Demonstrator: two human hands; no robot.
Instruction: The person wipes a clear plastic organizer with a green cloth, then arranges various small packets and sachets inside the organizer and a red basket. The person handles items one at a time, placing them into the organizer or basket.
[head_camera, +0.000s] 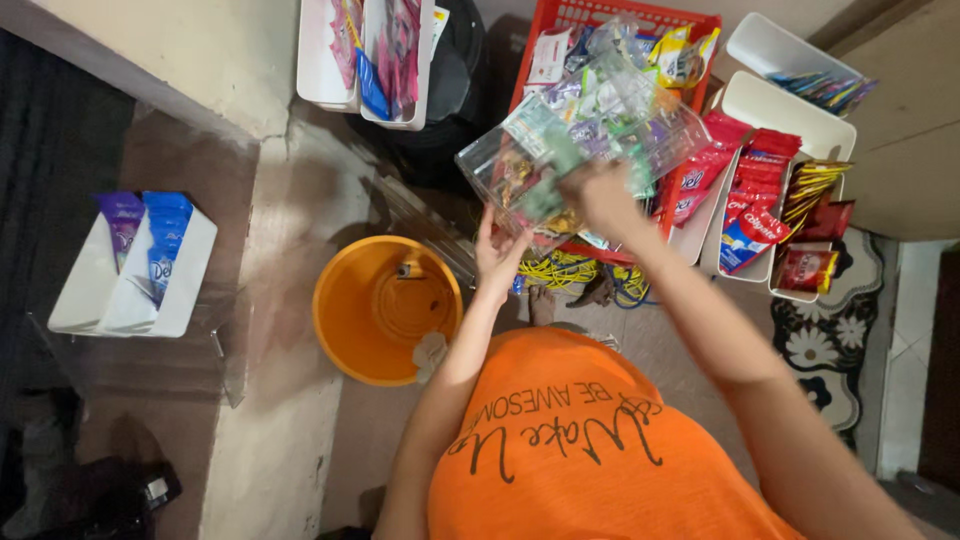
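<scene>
A clear plastic box (575, 135) is held tilted in the air above the red crate (620, 20). My left hand (497, 255) grips its lower near edge from below. My right hand (598, 195) sits on its near side, blurred, over a green item inside. The red crate holds several colourful snack packets. I wear an orange shirt (580, 450) with dark lettering.
An orange bucket (385, 310) stands on the floor at left of my arms. White bins with red sachets (760, 190) stand right of the crate. Another white bin with blue packets (140, 265) sits on a clear shelf at far left. Yellow cord (560, 270) lies under the crate.
</scene>
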